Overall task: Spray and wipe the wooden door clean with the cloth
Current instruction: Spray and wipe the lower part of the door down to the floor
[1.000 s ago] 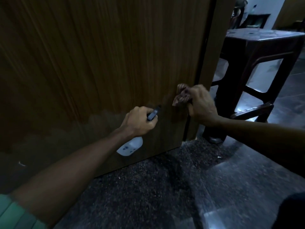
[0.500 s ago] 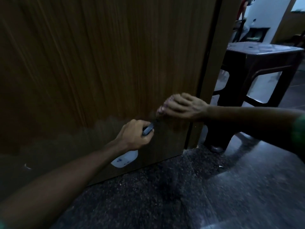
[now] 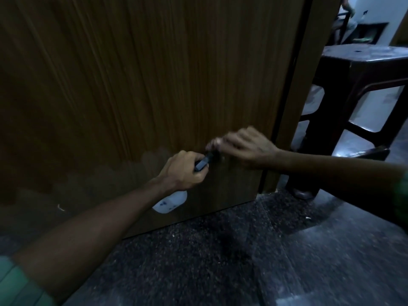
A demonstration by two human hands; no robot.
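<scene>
Left hand (image 3: 184, 171) gripped the spray bottle (image 3: 171, 203), fingers (image 3: 202, 173) curled round its neck and dark trigger head, white body hanging below the knuckles. The nozzle (image 3: 204, 162) pointed at the door (image 3: 154, 85), just below the right hand's fingertips. Right hand (image 3: 245, 146) lay palm-down on the panel, fingers (image 3: 234, 138) spread and fairly straight, blurred. The cloth (image 3: 213, 144) showed only as a small bunched edge under those fingertips; whether it was pinched or merely pressed flat could not be told. The door's lower band, level with the left fingers and below, looked duller and greyer than the wood above the right hand. Risks as judged: the nozzle sat so near the right fingertips that a squeeze would likely wet that hand rather than the wood. With so little cloth beyond the fingers, bare skin could drag on the panel and smear it. A loosely held cloth could slip out and drop to the speckled floor (image 3: 220, 261) under both hands, picking up grit that might scratch the finish. The door's free edge (image 3: 284, 129) ran just beyond the right wrist; hard pressure there could swing the door toward the dark stool (image 3: 344, 96) past it. Runoff could pool on the floor below the bottle and make footing slick.
</scene>
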